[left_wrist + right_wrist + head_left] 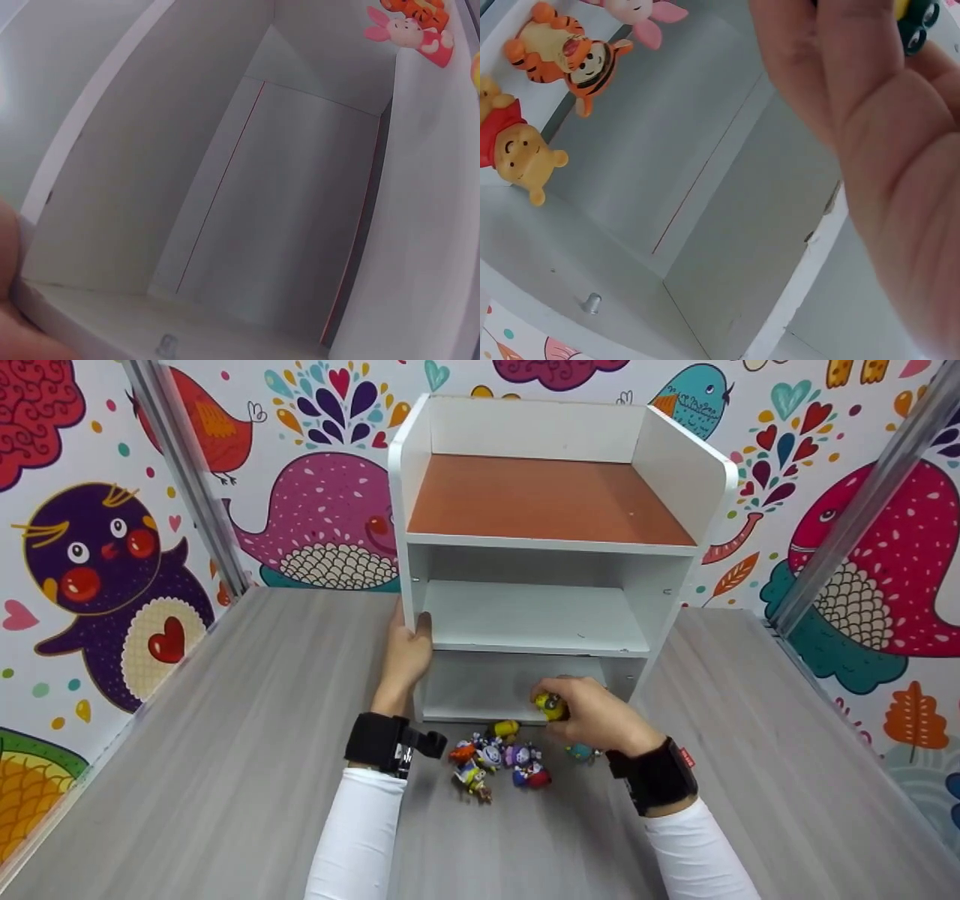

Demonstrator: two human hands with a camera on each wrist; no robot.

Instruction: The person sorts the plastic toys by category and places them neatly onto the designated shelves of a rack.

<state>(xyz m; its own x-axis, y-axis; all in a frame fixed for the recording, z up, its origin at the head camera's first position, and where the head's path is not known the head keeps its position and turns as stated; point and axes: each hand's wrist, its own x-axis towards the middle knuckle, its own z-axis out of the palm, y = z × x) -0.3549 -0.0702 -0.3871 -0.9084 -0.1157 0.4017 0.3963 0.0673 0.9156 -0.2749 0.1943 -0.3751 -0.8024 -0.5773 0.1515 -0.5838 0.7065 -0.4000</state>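
Note:
A white shelf unit [536,651] with a brown top board [544,502] stands upright on the grey table. My left hand [407,656] grips its left side panel, thumb at the front edge. In front of the lowest compartment, my right hand [596,712] pinches a small yellow toy figure [551,706] with dark markings. Part of that toy, with dark green round parts [915,34], shows past my fingers in the right wrist view. Several small colourful toy figures [489,756] lie on the table between my hands. A teal toy figure [581,751] lies apart, partly beneath my right hand.
Winnie-the-Pooh [526,154], Tigger [577,56] and Piglet [630,9] figures decorate a white board of the unit in the right wrist view. A metal pin [592,304] sticks out of a side panel. Patterned walls [322,427] stand behind and beside the grey table [247,750].

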